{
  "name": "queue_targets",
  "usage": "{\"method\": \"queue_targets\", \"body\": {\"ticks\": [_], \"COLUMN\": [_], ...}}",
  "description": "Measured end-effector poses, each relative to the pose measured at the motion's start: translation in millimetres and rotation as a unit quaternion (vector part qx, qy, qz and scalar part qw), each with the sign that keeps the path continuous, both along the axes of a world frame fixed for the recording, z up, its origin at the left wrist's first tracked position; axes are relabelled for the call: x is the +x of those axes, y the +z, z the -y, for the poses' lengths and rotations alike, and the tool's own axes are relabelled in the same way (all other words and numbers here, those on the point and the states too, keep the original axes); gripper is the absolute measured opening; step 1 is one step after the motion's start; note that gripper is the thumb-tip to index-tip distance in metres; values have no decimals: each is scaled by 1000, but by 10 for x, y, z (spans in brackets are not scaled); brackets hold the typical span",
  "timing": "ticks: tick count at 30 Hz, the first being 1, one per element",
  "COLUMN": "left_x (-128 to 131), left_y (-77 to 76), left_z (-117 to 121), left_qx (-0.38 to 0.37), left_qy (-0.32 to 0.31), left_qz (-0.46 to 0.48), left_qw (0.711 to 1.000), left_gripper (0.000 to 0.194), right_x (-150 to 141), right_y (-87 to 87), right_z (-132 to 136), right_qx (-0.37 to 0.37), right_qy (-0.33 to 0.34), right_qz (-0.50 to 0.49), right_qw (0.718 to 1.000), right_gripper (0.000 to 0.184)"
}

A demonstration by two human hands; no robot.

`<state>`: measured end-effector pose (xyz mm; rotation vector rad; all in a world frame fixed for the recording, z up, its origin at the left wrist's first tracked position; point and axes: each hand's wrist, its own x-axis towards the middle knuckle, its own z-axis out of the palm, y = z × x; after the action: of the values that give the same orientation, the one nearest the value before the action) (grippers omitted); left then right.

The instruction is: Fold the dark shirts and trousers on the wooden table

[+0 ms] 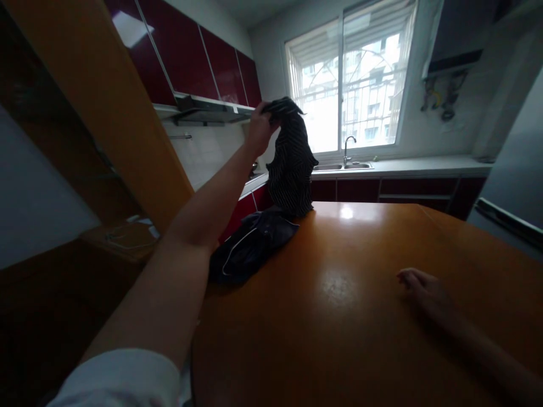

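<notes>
My left hand (259, 131) is raised at arm's length, closed on the top of a black garment with thin pale stripes (292, 164). The striped garment hangs down from it, its lower end at the far left part of the table. Just below lies a crumpled dark navy garment (254, 243) with white piping, close to the table's left edge. My right hand (424, 288) rests low over the right side of the table, its fingers curled together. Whether anything is between those fingers does not show.
A brown wooden table (339, 328) with a glossy top fills the foreground. Behind it are a counter with a sink (356, 165), a tap (348, 148) and a bright window. A wooden post (148, 102) stands at left, a grey fridge (515, 164) at right.
</notes>
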<state>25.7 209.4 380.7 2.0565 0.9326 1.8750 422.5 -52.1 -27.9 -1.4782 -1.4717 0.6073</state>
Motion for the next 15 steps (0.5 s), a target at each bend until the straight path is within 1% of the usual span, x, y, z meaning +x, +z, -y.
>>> {"method": "queue_targets", "body": {"ticks": [1, 2, 3, 4, 6, 7, 8, 9, 11, 12, 13, 14, 15], "left_x": [-120, -249, -381, -512, -742, -829, -890, -919, -872, -794, -680, -537, -371], "left_y": [-99, -252, -454, -694, -1251, -1546, -1836, -2114, -2611, -2826, -3019, -3192, -3347], "left_z": [130, 280, 446, 625, 1010, 1211, 1414, 1616, 1999, 2170, 2321, 2451, 2557], "left_qx": [-6, -9, -34, -57, -96, -138, -194, -257, -316, -334, -344, -339, -312], "left_qy": [1, 19, 66, 114, 145, 183, 224, 239, 228, 245, 256, 271, 280], "left_qz": [-14, -35, -81, -138, -188, -270, -350, -432, -479, -488, -491, -493, -501], "left_qw": [1000, 999, 994, 982, 967, 935, 889, 831, 787, 768, 758, 754, 757], "left_gripper": [24, 25, 26, 26, 23, 27, 31, 32, 26, 24, 25, 32, 38], "right_x": [-39, -81, -124, -166, -246, -280, -308, -331, -356, -358, -355, -347, -336], "right_y": [-22, -41, -57, -72, -96, -107, -117, -126, -150, -165, -183, -203, -225], "right_z": [-6, -9, -9, -4, 16, 29, 40, 49, 59, 59, 57, 53, 49], "right_qx": [1, 3, 3, 1, -10, -17, -20, -19, -4, 6, 15, 23, 31], "right_qy": [9, 18, 27, 39, 65, 76, 85, 92, 98, 101, 105, 110, 112], "right_qz": [5, 11, 16, 20, 24, 29, 36, 46, 74, 88, 101, 113, 125], "right_qw": [1000, 1000, 999, 999, 998, 997, 996, 995, 992, 991, 989, 987, 985], "right_gripper": [48, 49, 49, 49, 48, 48, 47, 46, 45, 44, 43, 42, 41]}}
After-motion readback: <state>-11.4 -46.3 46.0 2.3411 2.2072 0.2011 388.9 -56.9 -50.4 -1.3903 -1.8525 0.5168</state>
